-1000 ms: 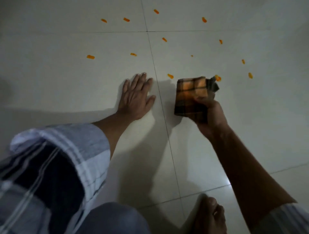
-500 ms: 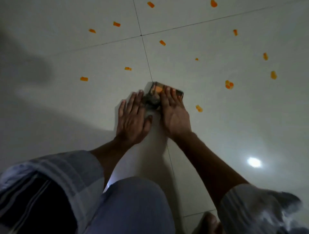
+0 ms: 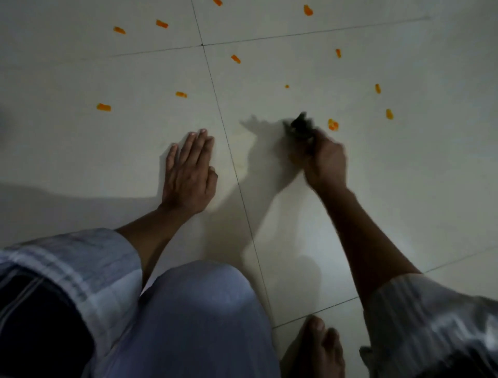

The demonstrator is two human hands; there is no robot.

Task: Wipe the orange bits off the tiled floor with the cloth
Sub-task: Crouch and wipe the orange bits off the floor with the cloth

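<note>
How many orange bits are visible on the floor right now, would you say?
11: four left of the long grout line, seven right, besides a speck. The cloth may hide more.

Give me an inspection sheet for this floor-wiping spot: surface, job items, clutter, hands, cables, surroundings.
Surface: pale tiled floor, dark grout lines, dimly lit with shadows.
Job's things: bunched dark cloth, motion-blurred; orange bits scattered ahead, the nearest just right of the cloth, others such as and further left.
Clutter: nothing seen.
Hands: left hand flat on the floor, fingers together; right hand closed on the cloth.
Cables: nothing seen.
Surroundings: the person's knee, striped sleeves and a bare foot at the bottom edge.
</note>
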